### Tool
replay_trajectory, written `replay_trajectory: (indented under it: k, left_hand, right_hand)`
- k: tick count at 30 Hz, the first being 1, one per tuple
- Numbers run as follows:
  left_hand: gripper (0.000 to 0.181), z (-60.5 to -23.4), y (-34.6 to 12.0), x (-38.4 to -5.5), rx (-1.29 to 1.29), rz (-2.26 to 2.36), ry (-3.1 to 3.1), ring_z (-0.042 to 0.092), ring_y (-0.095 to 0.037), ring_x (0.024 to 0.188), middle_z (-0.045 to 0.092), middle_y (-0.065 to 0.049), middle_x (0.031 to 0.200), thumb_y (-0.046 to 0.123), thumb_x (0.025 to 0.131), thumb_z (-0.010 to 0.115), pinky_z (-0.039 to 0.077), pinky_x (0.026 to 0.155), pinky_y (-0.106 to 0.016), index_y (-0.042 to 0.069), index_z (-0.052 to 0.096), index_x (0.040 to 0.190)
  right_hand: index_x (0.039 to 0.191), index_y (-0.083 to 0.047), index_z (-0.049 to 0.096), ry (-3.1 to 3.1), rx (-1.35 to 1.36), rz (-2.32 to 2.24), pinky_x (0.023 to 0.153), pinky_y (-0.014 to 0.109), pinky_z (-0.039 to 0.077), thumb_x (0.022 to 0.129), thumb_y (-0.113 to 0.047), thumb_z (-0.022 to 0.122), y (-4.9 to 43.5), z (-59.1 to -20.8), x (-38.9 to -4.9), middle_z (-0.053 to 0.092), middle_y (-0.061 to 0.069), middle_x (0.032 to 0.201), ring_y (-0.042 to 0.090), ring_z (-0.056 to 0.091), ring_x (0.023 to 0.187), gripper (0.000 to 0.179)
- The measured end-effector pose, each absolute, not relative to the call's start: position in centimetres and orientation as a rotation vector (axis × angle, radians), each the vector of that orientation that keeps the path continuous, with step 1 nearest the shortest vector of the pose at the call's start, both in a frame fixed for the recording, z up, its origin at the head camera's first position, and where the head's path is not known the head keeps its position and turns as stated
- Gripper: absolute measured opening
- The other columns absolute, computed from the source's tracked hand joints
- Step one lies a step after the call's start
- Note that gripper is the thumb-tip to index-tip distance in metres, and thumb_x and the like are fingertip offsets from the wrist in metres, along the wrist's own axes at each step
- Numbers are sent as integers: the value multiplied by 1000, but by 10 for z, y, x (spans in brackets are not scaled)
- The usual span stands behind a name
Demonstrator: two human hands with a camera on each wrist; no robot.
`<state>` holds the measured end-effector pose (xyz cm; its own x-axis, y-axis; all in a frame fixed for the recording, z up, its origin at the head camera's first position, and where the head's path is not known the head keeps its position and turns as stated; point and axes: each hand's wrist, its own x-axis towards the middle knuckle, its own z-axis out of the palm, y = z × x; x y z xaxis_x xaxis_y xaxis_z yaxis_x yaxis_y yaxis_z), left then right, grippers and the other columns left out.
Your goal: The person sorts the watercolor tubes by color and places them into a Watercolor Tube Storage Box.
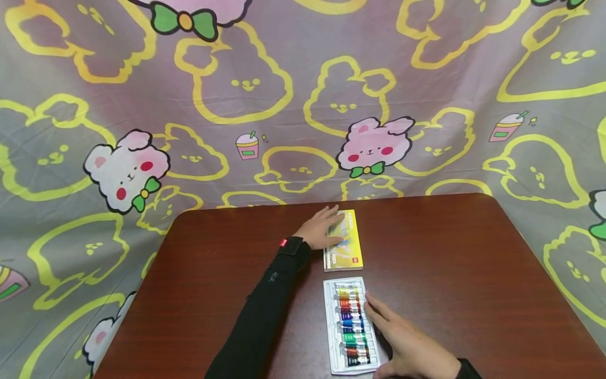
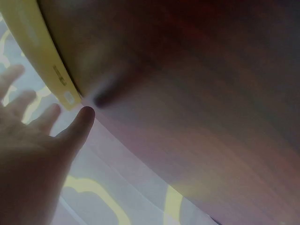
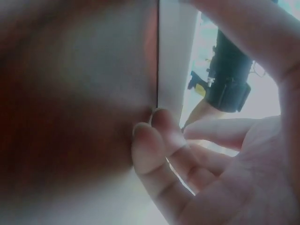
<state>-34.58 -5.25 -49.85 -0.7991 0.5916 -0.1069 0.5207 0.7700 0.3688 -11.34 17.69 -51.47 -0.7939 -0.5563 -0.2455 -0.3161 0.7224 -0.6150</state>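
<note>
A flat yellow box (image 1: 352, 247) lies near the far edge of the table. My left hand (image 1: 322, 227) is at its left side with the fingers spread, reaching over part of its printed top. In the left wrist view the thumb (image 2: 79, 129) stands apart from the other fingers, close to the box's end. Nearer to me lies a white tray (image 1: 334, 363) of paint tubes (image 1: 351, 323) in several colours. Along the tray's right side is my right hand (image 1: 407, 339), fingertips at the long edge and thumb by the near corner. The right wrist view shows the fingers (image 3: 150, 150) against the white edge.
The brown wooden table (image 1: 227, 268) has rounded far corners. Behind it hangs a grey cloth (image 1: 284, 68) with yellow outlines and pink cartoon animals. My left arm, in a dark sleeve (image 1: 265, 305), stretches over the table left of the tray.
</note>
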Motion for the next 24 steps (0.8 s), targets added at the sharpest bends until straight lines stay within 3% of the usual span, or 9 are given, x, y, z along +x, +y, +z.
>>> replay_trajectory:
  k: [3,6,16,24]
  left_hand:
    - [80,-500,-54,-349,799,447,2758,5,-25,149,12,-11,165,55,91,59,23,120,-53,19,27,156]
    - [83,-501,-56,-352,762,422,2756,8,-24,149,15,-11,164,60,90,57,25,119,-52,20,27,156]
    - [77,-498,-60,-349,741,447,2725,13,-24,148,21,-5,164,57,92,57,25,118,-53,25,28,155]
    - [72,-492,-62,-343,742,446,2682,13,-22,148,19,-3,164,52,94,56,26,118,-52,28,27,155]
  right_hand:
    - [156,-16,26,2488,-650,-765,101,56,46,59,-70,76,176,-513,-113,14,7,164,28,36,132,121]
    - [155,-17,28,2479,-630,-749,102,57,45,60,-71,75,175,-513,-113,17,6,164,27,36,132,119]
    - [156,-18,27,2474,-606,-749,103,58,43,60,-72,74,174,-513,-114,16,5,164,26,36,131,120]
    - [155,-11,25,2550,-660,-735,103,55,45,61,-71,75,174,-513,-112,15,8,164,26,34,135,123]
